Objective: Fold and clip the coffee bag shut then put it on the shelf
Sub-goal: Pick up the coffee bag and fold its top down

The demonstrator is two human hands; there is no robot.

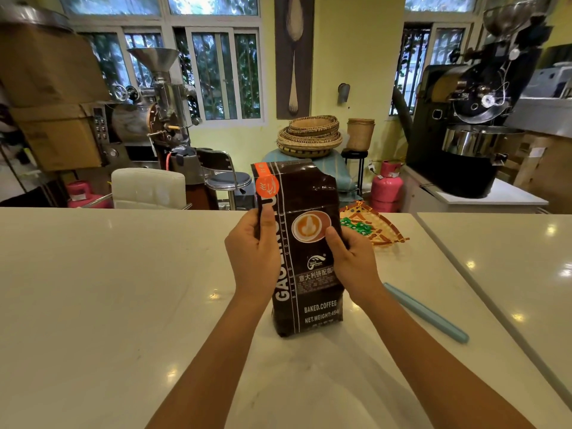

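On a glossy white counter [123, 289] in a roastery room, the bag [305, 243] stands upright, left hand [252, 253] and right hand [353, 261] pinching its sides, a blue clip [427, 312] lying nearby.

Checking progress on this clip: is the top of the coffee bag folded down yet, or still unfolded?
Unfolded. The coffee bag stands upright on the counter, its top extended at full height, while the left hand and right hand grip its sides.

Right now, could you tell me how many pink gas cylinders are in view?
2. One pink gas cylinder stands beyond the counter's far edge, right of the coffee bag; another sits far left, partly hidden. More may be hidden.
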